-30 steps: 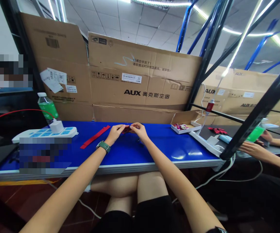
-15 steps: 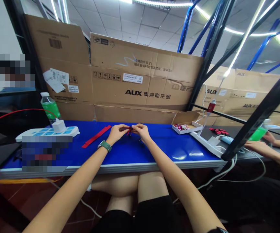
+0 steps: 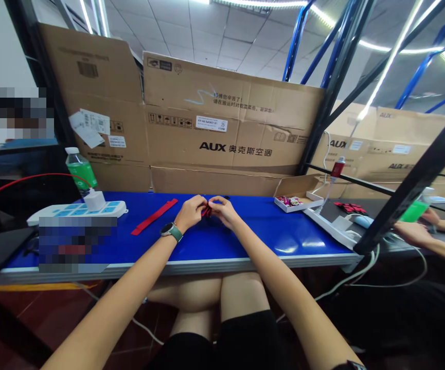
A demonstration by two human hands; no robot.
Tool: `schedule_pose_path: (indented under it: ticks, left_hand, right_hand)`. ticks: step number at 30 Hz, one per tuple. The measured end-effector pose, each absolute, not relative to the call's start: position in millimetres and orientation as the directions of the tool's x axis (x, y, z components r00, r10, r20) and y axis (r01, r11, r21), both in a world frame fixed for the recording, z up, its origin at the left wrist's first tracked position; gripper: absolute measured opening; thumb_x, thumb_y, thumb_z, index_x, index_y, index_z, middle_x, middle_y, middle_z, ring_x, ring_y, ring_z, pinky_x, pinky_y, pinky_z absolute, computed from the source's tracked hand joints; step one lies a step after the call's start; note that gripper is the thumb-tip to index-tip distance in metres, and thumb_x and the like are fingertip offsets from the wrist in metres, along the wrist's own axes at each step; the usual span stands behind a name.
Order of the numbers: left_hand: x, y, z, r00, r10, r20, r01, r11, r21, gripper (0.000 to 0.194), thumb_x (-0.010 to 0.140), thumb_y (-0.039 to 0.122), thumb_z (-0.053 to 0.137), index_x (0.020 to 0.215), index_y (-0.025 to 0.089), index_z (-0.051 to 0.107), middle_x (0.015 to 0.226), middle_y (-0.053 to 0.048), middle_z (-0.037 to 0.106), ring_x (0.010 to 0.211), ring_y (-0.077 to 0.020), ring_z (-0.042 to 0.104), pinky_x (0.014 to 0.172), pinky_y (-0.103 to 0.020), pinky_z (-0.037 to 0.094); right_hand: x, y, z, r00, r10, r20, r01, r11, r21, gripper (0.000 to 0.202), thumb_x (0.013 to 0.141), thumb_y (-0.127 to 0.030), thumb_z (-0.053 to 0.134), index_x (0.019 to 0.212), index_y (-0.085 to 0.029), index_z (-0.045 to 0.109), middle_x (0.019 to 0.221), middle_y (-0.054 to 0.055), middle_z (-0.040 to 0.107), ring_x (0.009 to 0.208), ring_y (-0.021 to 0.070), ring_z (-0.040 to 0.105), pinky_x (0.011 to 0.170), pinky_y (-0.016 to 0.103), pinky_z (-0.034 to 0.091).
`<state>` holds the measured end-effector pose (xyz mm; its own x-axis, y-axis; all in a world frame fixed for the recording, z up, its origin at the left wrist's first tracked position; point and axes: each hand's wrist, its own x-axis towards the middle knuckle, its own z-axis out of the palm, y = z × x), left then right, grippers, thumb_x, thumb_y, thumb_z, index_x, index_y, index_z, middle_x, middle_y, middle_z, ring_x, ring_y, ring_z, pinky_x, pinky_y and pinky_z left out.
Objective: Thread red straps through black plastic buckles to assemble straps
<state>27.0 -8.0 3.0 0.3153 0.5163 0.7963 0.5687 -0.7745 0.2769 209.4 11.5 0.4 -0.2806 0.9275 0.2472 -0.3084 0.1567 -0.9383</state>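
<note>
**Both hands pinched on a small red piece at mid-table**

Left hand (image 3: 192, 210) and right hand (image 3: 222, 209) are met fingertip to fingertip over the blue table (image 3: 245, 241), and a small red piece (image 3: 207, 210) is held between them — closed on from both sides, neither hand nearer than the other. Its shape is too small to be made out; it may be folded ribbon. A long red strip (image 3: 154, 216) is laid flat to the left, running diagonally, well apart from the left hand. To the right, an open shallow box (image 3: 298, 201) is seen with small pink-and-white items inside. A co-worker's hand (image 3: 413, 232) is rested further right.
</note>
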Motion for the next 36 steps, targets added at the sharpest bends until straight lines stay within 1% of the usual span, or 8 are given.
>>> schedule_pose_path:
  ticks: [6, 10, 16, 23, 26, 29, 32, 36]
  left_hand:
    - [26, -9, 3, 0.243, 0.607, 0.757, 0.544, -0.731, 0.411, 0.015, 0.093, 0.020, 0.047, 0.098, 0.020, 0.061, 0.096, -0.007, 0.069, 0.089, -0.0201, 0.065, 0.083, -0.032, 0.050]
    - [25, -11, 4, 0.146, 0.668, 0.730, 0.483, -0.692, 0.536, 0.026, 0.088, 0.037, 0.061, 0.107, 0.019, 0.061, 0.105, -0.009, 0.068, 0.081, -0.0193, 0.067, 0.075, -0.031, 0.054]
    - [12, -7, 6, 0.127, 0.687, 0.716, 0.570, -0.641, 0.514, 0.013, 0.085, 0.031, 0.062, 0.078, 0.021, 0.068, 0.080, -0.004, 0.073, 0.078, -0.0212, 0.067, 0.078, -0.032, 0.051]
    - [-2, 0, 2, 0.287, 0.706, 0.647, 0.745, -0.589, 0.313, 0.013, 0.085, 0.023, 0.060, 0.093, 0.024, 0.071, 0.100, -0.007, 0.072, 0.099, -0.0259, 0.064, 0.090, -0.036, 0.044]
    - [-10, 3, -5, 0.146, 0.786, 0.601, 0.892, -0.367, 0.263, 0.028, 0.086, 0.020, 0.057, 0.112, 0.025, 0.068, 0.117, -0.012, 0.067, 0.110, -0.0305, 0.058, 0.094, -0.043, 0.040]
    - [-20, 5, -14, -0.101, 0.859, 0.501, 0.959, -0.050, 0.279, 0.034, 0.090, 0.025, 0.048, 0.120, 0.020, 0.065, 0.124, -0.019, 0.063, 0.111, -0.0365, 0.056, 0.092, -0.051, 0.039]
    - [-25, 5, -19, -0.187, 0.904, 0.385, 0.964, 0.093, 0.249, 0.032, 0.090, 0.028, 0.046, 0.107, 0.017, 0.070, 0.121, -0.022, 0.064, 0.111, -0.0407, 0.055, 0.093, -0.059, 0.035]
    - [-22, 2, -16, -0.123, 0.902, 0.414, 0.979, 0.043, 0.199, 0.025, 0.083, 0.022, 0.053, 0.098, 0.016, 0.072, 0.109, -0.022, 0.068, 0.110, -0.0424, 0.054, 0.092, -0.062, 0.033]
  right_hand:
    - [214, 13, 4, -0.240, 0.944, 0.226, -0.313, 0.145, -0.939, 0.046, 0.059, -0.046, 0.087, 0.088, -0.022, 0.061, 0.071, -0.002, 0.068, 0.060, 0.0150, 0.063, 0.060, 0.029, 0.053]
    - [214, 12, 4, -0.216, 0.942, 0.255, -0.333, 0.175, -0.926, 0.049, 0.060, -0.050, 0.087, 0.087, -0.022, 0.057, 0.072, -0.001, 0.068, 0.062, 0.0174, 0.066, 0.060, 0.031, 0.054]
    - [217, 14, 3, -0.267, 0.918, 0.295, -0.116, 0.273, -0.955, 0.046, 0.062, -0.054, 0.083, 0.086, -0.021, 0.060, 0.066, -0.003, 0.065, 0.057, 0.0129, 0.058, 0.050, 0.022, 0.042]
    - [229, 26, 9, -0.272, 0.793, 0.546, 0.225, 0.604, -0.765, 0.030, 0.070, -0.046, 0.077, 0.083, -0.021, 0.067, 0.088, 0.002, 0.071, 0.085, 0.0179, 0.065, 0.078, 0.028, 0.049]
    - [249, 35, 8, 0.047, 0.794, 0.607, 0.370, 0.550, -0.748, 0.024, 0.078, -0.044, 0.068, 0.087, -0.022, 0.062, 0.092, 0.004, 0.071, 0.090, 0.0197, 0.065, 0.083, 0.030, 0.049]
    - [273, 42, 2, 0.323, 0.742, 0.587, 0.545, 0.362, -0.756, 0.021, 0.081, -0.041, 0.064, 0.086, -0.022, 0.057, 0.093, 0.008, 0.071, 0.089, 0.0217, 0.065, 0.083, 0.031, 0.048]
    - [286, 48, -7, 0.319, 0.776, 0.544, 0.629, 0.256, -0.734, 0.020, 0.082, -0.041, 0.064, 0.082, -0.023, 0.056, 0.084, 0.006, 0.070, 0.082, 0.0224, 0.065, 0.079, 0.031, 0.047]
    - [284, 55, -15, 0.146, 0.829, 0.540, 0.656, 0.327, -0.680, 0.019, 0.079, -0.038, 0.069, 0.078, -0.022, 0.058, 0.085, 0.003, 0.071, 0.080, 0.0188, 0.065, 0.079, 0.028, 0.048]
